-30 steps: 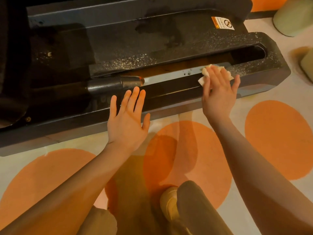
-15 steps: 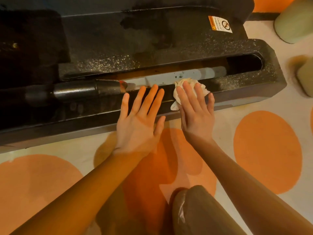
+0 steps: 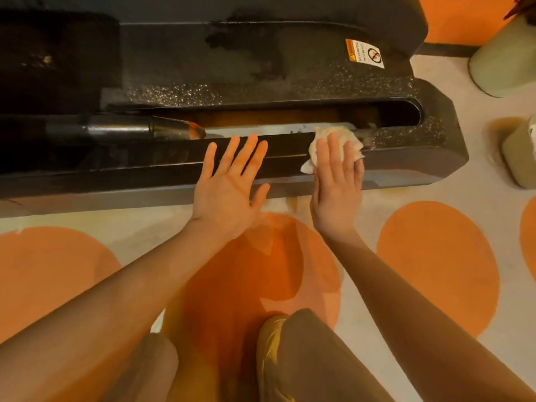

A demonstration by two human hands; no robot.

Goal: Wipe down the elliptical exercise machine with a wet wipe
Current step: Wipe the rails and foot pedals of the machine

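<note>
Sliding back toward the rail's end — my right hand presses the wipe flat-fingered; left hand spread, empty.

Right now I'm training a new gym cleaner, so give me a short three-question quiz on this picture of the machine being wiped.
1. True or false: the left hand grips the wipe.
2. What does the right hand press the wipe against?
A. the orange floor spot
B. the black rail of the machine
C. the warning sticker
3. Fill in: the left hand's fingers are ____ (straight or curled).

Key
1. False: it is empty and spread flat.
2. B: the wipe sits under straight fingers near the rail's right end.
3. Straight.
</note>
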